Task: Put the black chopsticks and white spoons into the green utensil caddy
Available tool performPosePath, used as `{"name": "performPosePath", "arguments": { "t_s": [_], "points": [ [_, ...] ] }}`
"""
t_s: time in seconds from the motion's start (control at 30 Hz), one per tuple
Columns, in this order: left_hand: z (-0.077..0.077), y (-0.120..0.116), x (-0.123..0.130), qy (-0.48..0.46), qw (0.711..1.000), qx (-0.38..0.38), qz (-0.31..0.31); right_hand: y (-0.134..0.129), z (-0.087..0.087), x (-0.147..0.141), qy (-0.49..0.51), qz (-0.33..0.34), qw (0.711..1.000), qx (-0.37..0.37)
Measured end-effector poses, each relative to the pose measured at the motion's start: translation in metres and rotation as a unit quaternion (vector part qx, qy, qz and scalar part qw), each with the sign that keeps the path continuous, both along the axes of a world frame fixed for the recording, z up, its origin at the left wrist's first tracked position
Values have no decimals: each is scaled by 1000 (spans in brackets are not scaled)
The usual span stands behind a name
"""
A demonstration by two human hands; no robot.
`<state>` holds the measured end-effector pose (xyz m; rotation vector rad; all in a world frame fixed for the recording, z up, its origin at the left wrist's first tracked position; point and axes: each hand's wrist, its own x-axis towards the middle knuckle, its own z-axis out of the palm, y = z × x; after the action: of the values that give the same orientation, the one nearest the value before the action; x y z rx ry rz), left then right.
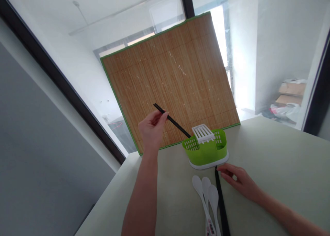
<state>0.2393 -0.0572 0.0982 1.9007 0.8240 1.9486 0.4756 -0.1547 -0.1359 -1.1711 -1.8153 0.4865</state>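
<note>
My left hand [154, 126] pinches a pair of black chopsticks [177, 125] near their upper end. They slant down to the right, and their lower ends reach the left compartment of a green basket [208, 154] with a white base. A white slatted rack [203, 133] sits over the basket's middle. In front of the basket, my right hand [238, 181] has its fingertips at the far end of a long black item [221, 201] lying on the table; whether they grip it is unclear. Three white spoons [213, 196] lie just left of that item, bowls toward the basket.
The pale table [273, 153] spans the lower view. Behind the basket a bamboo mat [170, 74] with green edging leans upright against a glass pane with a dark frame. Cardboard boxes [292, 89] and a plastic bag show beyond the glass at right.
</note>
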Motion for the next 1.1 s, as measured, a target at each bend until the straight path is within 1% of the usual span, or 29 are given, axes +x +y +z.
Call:
{"name": "performPosePath", "arguments": {
  "t_s": [0.03,0.1,0.17,0.23,0.33,0.43,0.57,0.77,0.93,1.1],
  "points": [
    [-4,11,1,19,1000,-7,1,1,-2,-1,-9,-1,1000,0],
    [-20,35,6,72,997,-41,1,2,-6,-2,-32,-2,999,2],
    [-41,57,13,127,987,-103,5,4,-11,-3,-54,-5,999,3],
    [-63,75,22,160,971,-176,8,6,-15,-4,-76,-6,997,1],
    [-90,92,34,176,955,-240,2,6,-16,-5,-118,5,993,-1],
    [-107,104,43,183,947,-263,-6,4,-13,-8,-163,15,986,-12],
    [-120,118,51,187,938,-292,-15,0,-11,-13,-203,27,978,-26],
    [-126,136,57,198,926,-321,-25,-4,-16,-16,-216,74,973,-42],
    [-132,139,55,224,918,-328,-1,-7,-13,-18,-208,68,974,-57],
    [-138,134,54,244,914,-324,24,-10,-12,-23,-242,50,966,-72]
  ]
}}
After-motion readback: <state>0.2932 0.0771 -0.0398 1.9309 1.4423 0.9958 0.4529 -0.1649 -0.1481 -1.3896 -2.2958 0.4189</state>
